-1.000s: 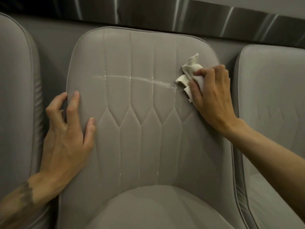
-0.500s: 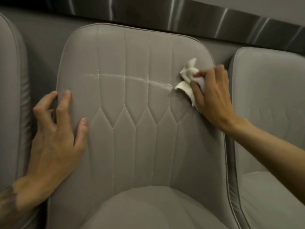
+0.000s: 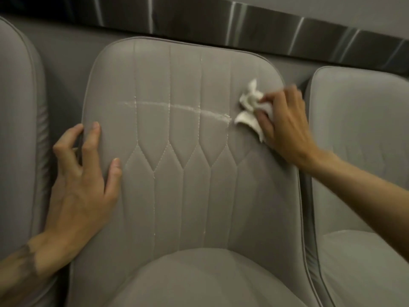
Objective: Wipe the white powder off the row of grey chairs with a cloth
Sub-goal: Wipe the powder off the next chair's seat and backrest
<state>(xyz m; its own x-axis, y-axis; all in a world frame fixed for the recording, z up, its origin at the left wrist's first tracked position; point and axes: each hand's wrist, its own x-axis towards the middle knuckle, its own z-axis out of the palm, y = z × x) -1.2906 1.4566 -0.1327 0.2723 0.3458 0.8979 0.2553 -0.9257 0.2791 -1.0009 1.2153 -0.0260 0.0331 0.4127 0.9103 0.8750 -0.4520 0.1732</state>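
Note:
A grey quilted chair [image 3: 188,196] fills the middle of the view. A thin streak of white powder [image 3: 177,106] runs across its backrest from left to right. My right hand [image 3: 285,127] presses a crumpled white cloth [image 3: 250,109] against the backrest at the streak's right end. My left hand [image 3: 81,187] rests on the backrest's left edge, fingers spread and curled around the rim, holding no object. Faint white specks sit in the vertical stitching lower down.
A second grey chair [image 3: 20,129] stands at the left and a third [image 3: 358,151] at the right, each close beside the middle one. A grey wall with a dark shiny metal band [image 3: 243,16] runs behind the backrests.
The right hand with the cloth stays at the streak's right end, shifted only slightly. The view has moved a little. The left hand keeps its place on the chair edge.

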